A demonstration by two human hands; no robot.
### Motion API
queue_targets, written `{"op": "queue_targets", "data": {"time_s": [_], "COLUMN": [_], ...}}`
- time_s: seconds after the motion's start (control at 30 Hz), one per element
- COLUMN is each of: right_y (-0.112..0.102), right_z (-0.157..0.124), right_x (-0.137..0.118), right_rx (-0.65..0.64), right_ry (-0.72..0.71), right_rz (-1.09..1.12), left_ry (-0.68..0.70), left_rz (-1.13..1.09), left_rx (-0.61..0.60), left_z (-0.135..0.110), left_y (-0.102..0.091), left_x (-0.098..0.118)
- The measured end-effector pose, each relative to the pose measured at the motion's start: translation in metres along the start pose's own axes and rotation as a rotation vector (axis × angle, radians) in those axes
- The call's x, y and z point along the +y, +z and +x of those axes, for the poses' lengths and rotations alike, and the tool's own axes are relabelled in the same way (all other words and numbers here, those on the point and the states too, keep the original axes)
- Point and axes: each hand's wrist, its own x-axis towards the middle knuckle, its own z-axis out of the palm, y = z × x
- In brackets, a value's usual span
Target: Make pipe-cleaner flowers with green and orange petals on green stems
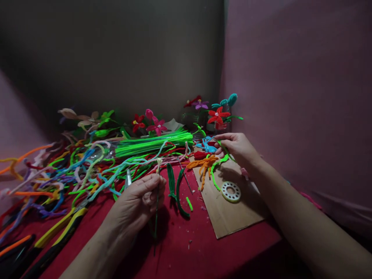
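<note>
Left hand: our fingers close round a pale-tipped stem above the bench, held upright, presumably to keep its tip clear.
Right hand: our fingers pinch narrowly on a green strip, with the cardboard at six o'clock.
Green bundle: twelve o'clock from our left hand, likely for easy reach.
Jar: eleven o'clock from our right, holding a red flower, probably to spare its petals.

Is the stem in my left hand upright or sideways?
Roughly upright: pale tip above the left hand, stem running down below it.
</note>
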Motion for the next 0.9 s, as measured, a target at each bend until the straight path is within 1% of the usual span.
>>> {"op": "queue_targets", "data": {"time_s": [0.07, 0.1, 0.23, 0.3, 0.43, 0.57, 0.77, 0.83, 0.9], "right_y": [-0.001, -0.001, -0.001, -0.001, 0.002, 0.009, 0.018, 0.018, 0.017], "right_z": [-0.002, -0.002, 0.003, 0.008, 0.017, 0.018, 0.009, 0.007, 0.007], "right_x": [0.000, 0.001, 0.011, 0.017, 0.025, 0.025, 0.023, 0.024, 0.025], "right_rx": [0.017, 0.020, -0.008, -0.009, 0.001, -0.058, -0.149, -0.207, -0.267], "right_ry": [0.019, 0.033, 0.088, 0.088, 0.068, 0.095, 0.123, 0.124, 0.141], "right_rz": [0.004, -0.032, -0.382, -0.498, -0.561, -0.491, -0.241, -0.148, -0.006], "left_ry": [0.002, 0.006, 0.017, 0.021, 0.029, 0.017, -0.004, -0.024, -0.046], "left_rz": [0.020, 0.033, 0.055, 0.049, 0.023, 0.018, 0.002, -0.012, -0.024], "left_rx": [-0.006, -0.001, 0.014, 0.002, -0.027, -0.038, -0.023, -0.037, -0.048], "left_z": [0.000, 0.001, 0.001, 0.001, 0.002, 0.001, 0.001, 0.001, 0.001], "left_y": [0.001, 0.001, 0.002, 0.001, 0.002, 0.000, 0.000, 0.001, 0.003], "left_x": [0.000, 0.001, 0.000, -0.001, -0.001, -0.001, -0.001, -0.001, 0.000]}}
